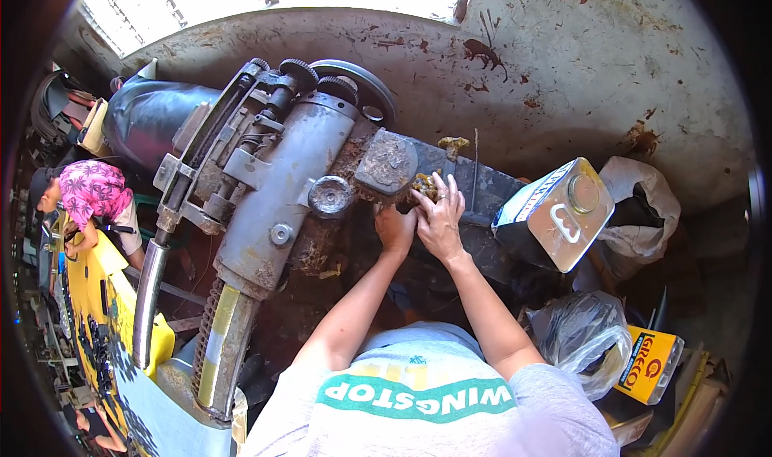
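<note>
My right hand (440, 222) is at a yellow-brown, sticky-looking lump (424, 185), with its fingers bent around the near side and a ring on one finger. Close beside it, my left hand (394, 230) reaches in under the edge of a dirty, square metal block (387, 162); its fingertips are hidden there. Both hands are at the right end of a large grey machine (285, 191) with a thick cylinder, gear wheels and a round knob (330, 197). A second yellow-brown clump (453, 146) sits on a dark ledge just beyond my right hand.
Right of my hands stands a rectangular metal can (555, 212) with a round cap and handle. Behind it is a white sack (639, 207). Lower right are a clear plastic bag (581, 340) and a yellow-orange can (648, 364). At far left, a person in a pink patterned shirt (95, 195) works at a yellow table.
</note>
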Demonstrator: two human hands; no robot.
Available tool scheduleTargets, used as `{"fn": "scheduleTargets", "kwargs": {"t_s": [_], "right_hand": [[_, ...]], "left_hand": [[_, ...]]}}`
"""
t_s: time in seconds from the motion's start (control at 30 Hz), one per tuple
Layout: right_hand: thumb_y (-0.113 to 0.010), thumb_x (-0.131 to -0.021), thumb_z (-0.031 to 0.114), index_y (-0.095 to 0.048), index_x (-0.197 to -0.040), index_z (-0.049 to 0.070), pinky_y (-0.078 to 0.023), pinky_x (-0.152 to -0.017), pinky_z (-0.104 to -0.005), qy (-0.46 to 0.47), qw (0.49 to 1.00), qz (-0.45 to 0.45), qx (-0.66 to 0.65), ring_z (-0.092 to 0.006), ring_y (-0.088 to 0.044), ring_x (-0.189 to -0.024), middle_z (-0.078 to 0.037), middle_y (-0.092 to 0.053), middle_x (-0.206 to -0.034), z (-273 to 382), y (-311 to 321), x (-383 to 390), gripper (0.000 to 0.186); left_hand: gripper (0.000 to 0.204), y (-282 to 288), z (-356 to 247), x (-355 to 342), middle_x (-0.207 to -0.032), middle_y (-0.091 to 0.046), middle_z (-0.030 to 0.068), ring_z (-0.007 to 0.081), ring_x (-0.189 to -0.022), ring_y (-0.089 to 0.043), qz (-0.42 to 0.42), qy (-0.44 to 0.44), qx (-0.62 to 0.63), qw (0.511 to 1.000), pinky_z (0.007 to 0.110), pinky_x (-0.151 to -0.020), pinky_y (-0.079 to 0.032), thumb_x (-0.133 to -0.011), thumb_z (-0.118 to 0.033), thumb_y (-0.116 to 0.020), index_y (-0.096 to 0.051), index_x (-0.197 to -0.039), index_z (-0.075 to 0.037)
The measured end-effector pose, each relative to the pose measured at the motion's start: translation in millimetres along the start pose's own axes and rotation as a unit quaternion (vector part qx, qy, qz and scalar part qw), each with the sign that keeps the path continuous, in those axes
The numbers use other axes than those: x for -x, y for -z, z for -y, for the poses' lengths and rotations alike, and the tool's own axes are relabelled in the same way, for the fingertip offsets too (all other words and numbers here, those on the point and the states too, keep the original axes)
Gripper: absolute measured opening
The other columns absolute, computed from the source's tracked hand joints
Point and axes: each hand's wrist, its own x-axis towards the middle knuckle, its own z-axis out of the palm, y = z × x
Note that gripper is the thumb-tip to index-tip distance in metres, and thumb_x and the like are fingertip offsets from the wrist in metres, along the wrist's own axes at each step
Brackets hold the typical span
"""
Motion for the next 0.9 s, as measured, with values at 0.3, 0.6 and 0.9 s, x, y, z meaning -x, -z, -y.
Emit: {"fn": "scheduleTargets", "kwargs": {"t_s": [0.3,0.6,0.9], "right_hand": [[-0.058,-0.081,0.012,-0.063,-0.116,0.015,-0.015,-0.107,-0.0529,-0.006,0.999,-0.013,0.031,-0.0386,-0.022,-0.135,-0.018,-0.032,-0.142,7.0,2.2,14.4,0.036],[-0.056,-0.080,0.009,-0.065,-0.112,0.014,-0.013,-0.107,-0.0569,-0.012,1.000,-0.004,0.025,-0.0389,-0.019,-0.136,-0.017,-0.028,-0.145,14.2,7.7,20.6,0.033],[-0.059,-0.080,0.003,-0.068,-0.103,0.011,-0.036,-0.098,-0.0392,-0.037,0.996,-0.074,-0.024,-0.0269,-0.051,-0.112,-0.012,-0.051,-0.125,2.3,19.3,26.0,0.026]], "left_hand": [[0.034,-3.3,6.2,-1.1,-0.092,-0.069,0.0090,0.0275,-0.087,-0.063,-0.092,-0.087,-0.036,0.991,0.038,-0.080,-0.048,-0.066,-0.023,-0.077,-0.069,-0.097,-0.010],[0.043,-1.2,5.6,-0.7,-0.097,-0.067,0.0099,0.0290,-0.095,-0.058,-0.076,-0.102,-0.040,0.991,0.039,-0.085,-0.045,-0.061,-0.027,-0.082,-0.069,-0.096,-0.006],[0.051,4.0,-2.1,2.7,-0.105,-0.063,0.0181,0.0366,-0.104,-0.054,-0.023,-0.042,0.040,0.998,0.043,-0.092,-0.041,-0.063,-0.032,-0.081,-0.065,-0.100,-0.001]]}}
